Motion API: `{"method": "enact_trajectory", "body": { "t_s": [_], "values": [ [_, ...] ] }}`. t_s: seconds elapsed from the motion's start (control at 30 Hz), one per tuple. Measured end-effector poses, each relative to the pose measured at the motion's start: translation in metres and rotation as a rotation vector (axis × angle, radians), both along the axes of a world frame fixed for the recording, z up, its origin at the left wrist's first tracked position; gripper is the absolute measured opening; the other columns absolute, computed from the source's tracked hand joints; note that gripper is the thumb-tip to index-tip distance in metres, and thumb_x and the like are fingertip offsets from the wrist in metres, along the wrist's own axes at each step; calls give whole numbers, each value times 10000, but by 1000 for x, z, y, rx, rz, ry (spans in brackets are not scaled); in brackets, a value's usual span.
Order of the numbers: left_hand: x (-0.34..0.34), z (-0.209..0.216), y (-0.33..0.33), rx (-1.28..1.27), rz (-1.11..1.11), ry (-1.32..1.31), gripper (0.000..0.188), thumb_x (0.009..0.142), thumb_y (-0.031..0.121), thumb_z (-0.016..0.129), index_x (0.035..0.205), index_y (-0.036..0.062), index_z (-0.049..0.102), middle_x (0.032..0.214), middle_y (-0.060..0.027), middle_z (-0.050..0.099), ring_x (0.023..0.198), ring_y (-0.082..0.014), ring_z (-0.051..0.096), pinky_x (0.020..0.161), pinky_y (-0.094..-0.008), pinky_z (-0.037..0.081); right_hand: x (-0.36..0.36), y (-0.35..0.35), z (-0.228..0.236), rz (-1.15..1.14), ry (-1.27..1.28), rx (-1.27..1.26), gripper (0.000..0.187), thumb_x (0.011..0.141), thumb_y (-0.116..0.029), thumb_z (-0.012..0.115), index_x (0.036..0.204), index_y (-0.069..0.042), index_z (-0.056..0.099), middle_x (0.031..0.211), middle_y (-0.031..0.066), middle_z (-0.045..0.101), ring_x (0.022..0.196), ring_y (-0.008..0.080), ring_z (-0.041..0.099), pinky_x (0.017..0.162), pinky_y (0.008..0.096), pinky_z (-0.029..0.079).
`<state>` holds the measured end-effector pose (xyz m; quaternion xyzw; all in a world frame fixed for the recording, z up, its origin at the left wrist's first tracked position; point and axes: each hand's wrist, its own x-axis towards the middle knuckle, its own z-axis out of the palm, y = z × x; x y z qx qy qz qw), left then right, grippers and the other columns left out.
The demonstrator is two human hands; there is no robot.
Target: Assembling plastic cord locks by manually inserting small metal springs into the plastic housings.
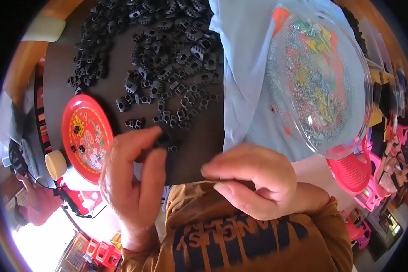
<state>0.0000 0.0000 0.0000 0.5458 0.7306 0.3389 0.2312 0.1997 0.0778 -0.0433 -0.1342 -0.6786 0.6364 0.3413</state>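
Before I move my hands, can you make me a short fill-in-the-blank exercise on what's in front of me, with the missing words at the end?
1. The small parts scattered over the dark table are ____ in colour.
2. The plate has a ____ rim.
3. The cloth under the clear tray is light ____.
4. The plate lies nearer the person's ____ hand.

Missing words: black; red; blue; left.
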Motion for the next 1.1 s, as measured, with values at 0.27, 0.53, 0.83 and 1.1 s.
{"method": "enact_trajectory", "body": {
  "t_s": [0.27,0.53,0.83,1.1],
  "values": [
    [22,-12,-6,276,-201,-300,324,764,-106,620,1060,-24,514,991,-192,615,830,-243,617,708,-293,491,-10,3,6,-121,-31,-47,336,808,-28,685,1117,64,592,1041,177,608,915,222,600,778,295,471],
    [32,-18,-23,447,-334,125,466,675,-57,734,1102,-32,550,905,-124,619,681,-198,596,535,-308,442,-3,-4,-1,-31,36,3,265,800,-35,684,1044,51,624,1059,218,628,894,269,645,744,310,507],
    [22,-27,-34,489,-418,134,363,670,19,719,1001,39,572,879,-76,593,636,-179,568,553,-324,438,8,-7,-4,4,91,-2,306,763,-31,721,1045,46,628,987,183,647,797,278,650,707,337,525],
    [13,13,26,388,-552,268,222,768,-111,440,937,-71,578,739,-141,549,615,-238,488,596,-400,405,7,-7,-15,-268,-8,230,278,738,-99,749,981,-35,630,899,91,639,764,285,619,657,355,488]
  ]
}}
